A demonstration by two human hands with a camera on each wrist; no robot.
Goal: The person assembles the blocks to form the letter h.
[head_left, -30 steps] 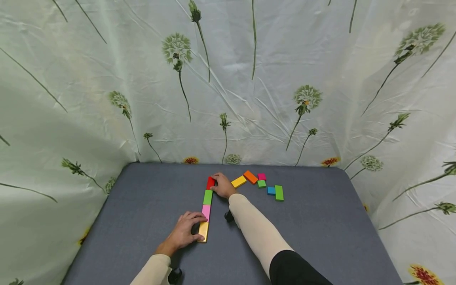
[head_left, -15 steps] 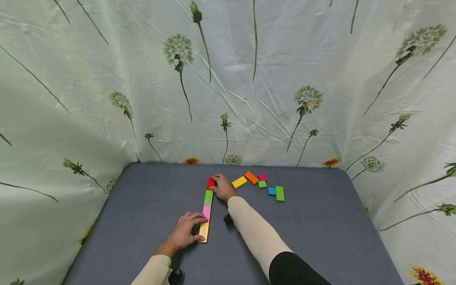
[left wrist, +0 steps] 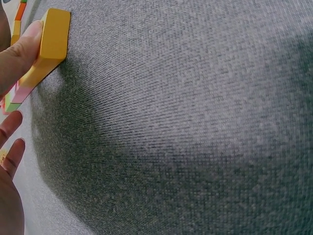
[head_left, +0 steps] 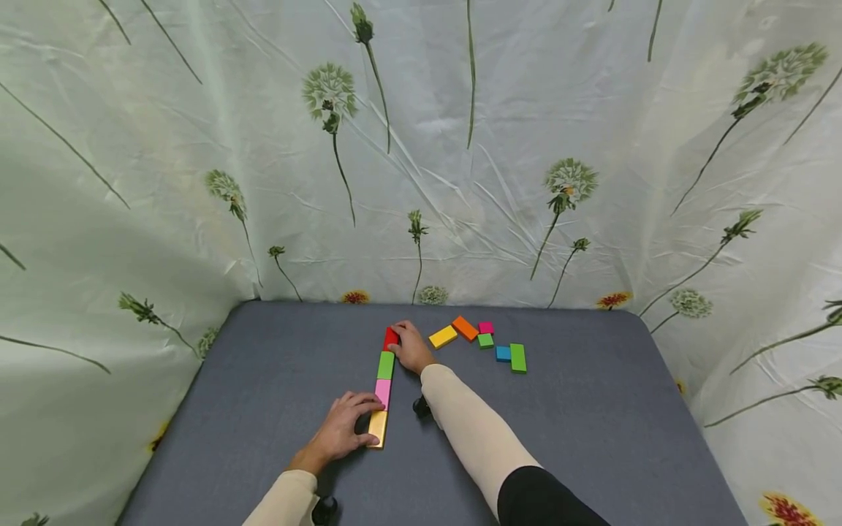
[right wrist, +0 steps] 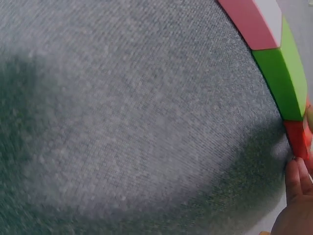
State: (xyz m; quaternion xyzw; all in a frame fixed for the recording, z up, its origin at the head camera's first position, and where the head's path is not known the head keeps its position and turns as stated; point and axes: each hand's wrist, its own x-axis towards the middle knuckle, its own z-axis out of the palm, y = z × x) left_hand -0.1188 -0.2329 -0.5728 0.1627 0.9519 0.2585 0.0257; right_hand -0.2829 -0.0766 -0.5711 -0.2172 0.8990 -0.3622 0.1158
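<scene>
Four-sided blocks lie end to end in a row: a golden-yellow block [head_left: 378, 426] nearest, then a pink block [head_left: 382, 392], a green block [head_left: 386, 364] and a red block [head_left: 389, 339] farthest. My left hand [head_left: 338, 429] holds the yellow one, thumb near its front end and index finger by the joint with the pink; the left wrist view shows that thumb [left wrist: 22, 51] against the block. At the far end, my right hand [head_left: 412, 349] pinches the red block, its fingers [right wrist: 293, 178] at the end in the right wrist view. The hand partly covers the red block.
Right of the row lie loose blocks: yellow [head_left: 443, 337], orange [head_left: 465, 328], magenta [head_left: 485, 327], small green [head_left: 485, 341], blue [head_left: 503, 353] and long green [head_left: 518, 359]. The grey table [head_left: 592, 438] meets a flower-print curtain [head_left: 500, 131] at the back.
Both hands keep the same places on the row. The blocks stay put; the whole head view has shifted very slightly.
</scene>
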